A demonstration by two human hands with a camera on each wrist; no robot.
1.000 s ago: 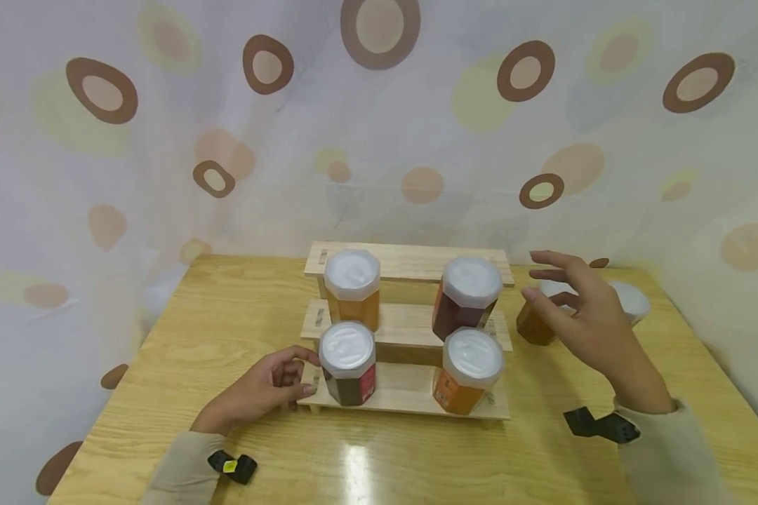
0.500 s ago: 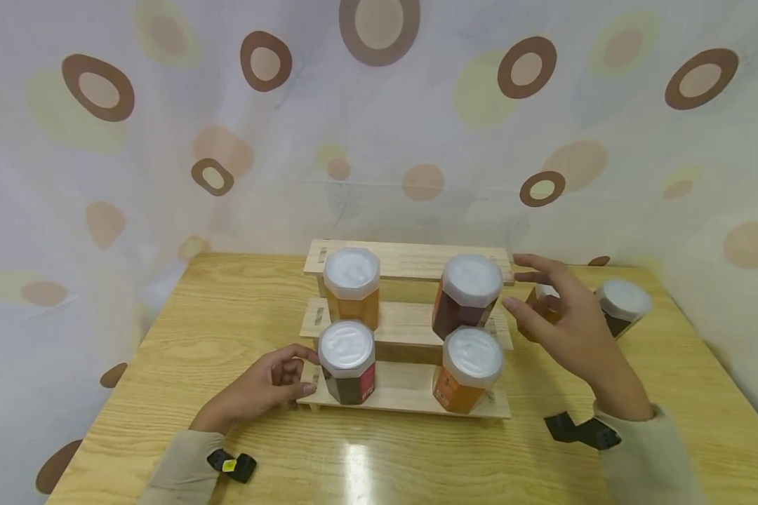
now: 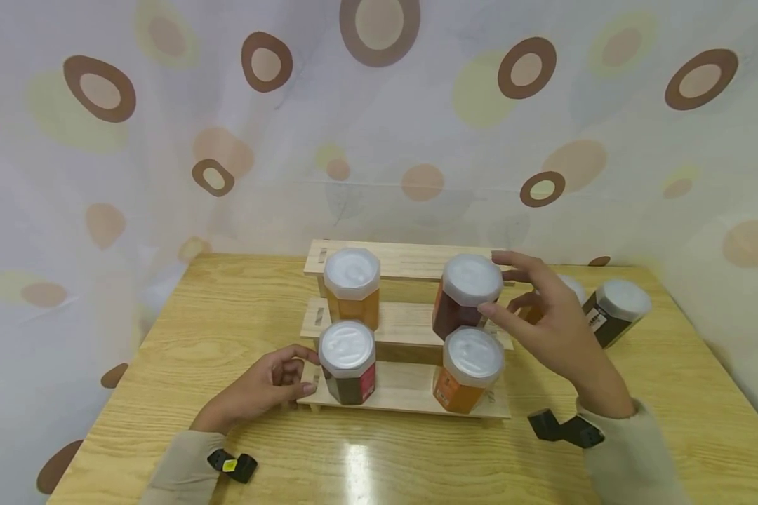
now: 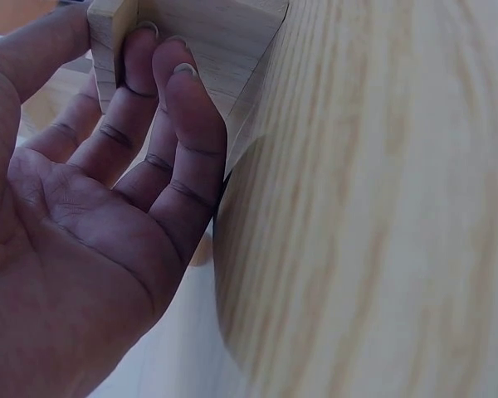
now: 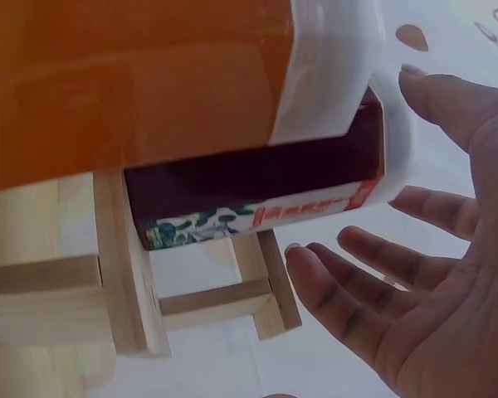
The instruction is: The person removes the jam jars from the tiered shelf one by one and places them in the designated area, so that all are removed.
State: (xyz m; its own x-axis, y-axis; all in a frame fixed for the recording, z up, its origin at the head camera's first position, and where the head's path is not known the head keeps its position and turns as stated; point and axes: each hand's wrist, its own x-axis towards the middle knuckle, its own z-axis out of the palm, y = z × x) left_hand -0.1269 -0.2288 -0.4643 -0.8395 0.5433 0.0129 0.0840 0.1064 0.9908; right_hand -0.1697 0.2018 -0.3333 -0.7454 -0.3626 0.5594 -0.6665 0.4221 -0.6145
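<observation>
A three-tier wooden rack (image 3: pixel 410 386) holds white-lidded octagonal jars. My left hand (image 3: pixel 259 389) grips the left end of its bottom shelf, thumb and fingers curled about the wood (image 4: pixel 108 50) in the left wrist view. My right hand (image 3: pixel 549 330) is at the dark red jar (image 3: pixel 455 315) on the middle shelf, its fingers spread either side of the lid. In the right wrist view the fingers (image 5: pixel 332 290) stand apart around the lid end of that jar (image 5: pixel 299 174). Below it sits an orange jar (image 3: pixel 457 393); at left are an amber jar (image 3: pixel 354 312) and a dark jar (image 3: pixel 347 389).
On the wooden table (image 3: pixel 215 315), right of the rack, stand a dark jar (image 3: pixel 615 315) with a white lid and an amber jar (image 3: pixel 571 286), partly hidden behind my right hand. A patterned curtain (image 3: pixel 379 140) hangs behind the table.
My right hand has moved left, from over the jars on the table to the dark red jar on the middle shelf. The left hand has stayed on the rack.
</observation>
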